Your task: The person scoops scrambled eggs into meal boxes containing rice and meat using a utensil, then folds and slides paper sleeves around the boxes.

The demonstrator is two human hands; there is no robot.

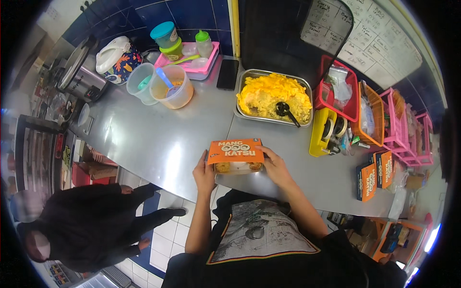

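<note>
An orange food box (pixel 236 152) with a clear front sits on the steel counter (pixel 158 139) near its front edge. My left hand (pixel 204 174) grips the box's left end. My right hand (pixel 274 163) grips its right end, fingers curled over the lid's corner. The lid lies flat on the box. Behind the box stands a metal tray (pixel 246 77) heaped with yellow food, a black scoop (pixel 284 111) resting in it.
Clear plastic tubs (pixel 173 86), a pink tray (pixel 201 67) with lidded cups, a black phone (pixel 227 74) and a floral pot (pixel 117 58) stand at the back left. Coloured baskets (pixel 367 110) and more orange boxes (pixel 374 176) fill the right. A person in black (pixel 91 225) crouches at lower left.
</note>
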